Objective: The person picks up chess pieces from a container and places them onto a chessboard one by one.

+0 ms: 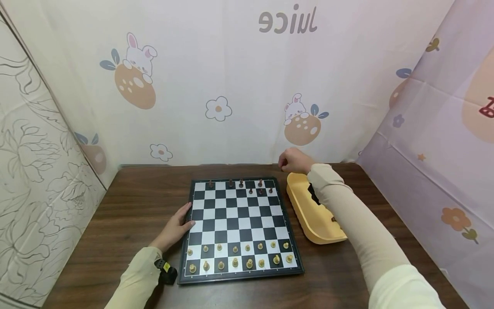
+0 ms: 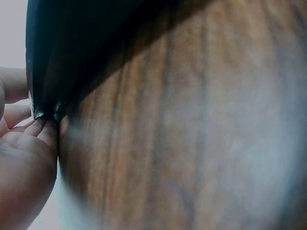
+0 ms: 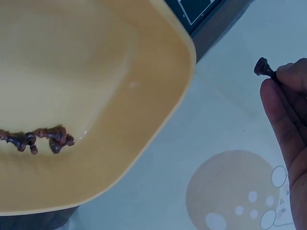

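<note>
A black-and-white chessboard (image 1: 231, 212) lies on the table with light yellow chess pieces (image 1: 235, 262) in two rows along its near side. Several dark brown chess pieces (image 1: 241, 183) stand along the far side, mostly toward the right. My left hand (image 1: 174, 227) holds the board's left edge, its thumb at the rim. Above the far end of a yellow tray (image 1: 314, 236) is my right hand (image 1: 296, 160). In the right wrist view, its thumb and finger pinch a dark brown chess piece (image 3: 265, 68) with the base showing; the rest is hidden by the fingers.
More dark brown chess pieces (image 3: 57, 139) lie on their sides in the yellow tray, right of the board. The brown wooden table (image 1: 127, 214) meets a patterned curtain (image 1: 193, 86) at the back, with further curtains at both sides.
</note>
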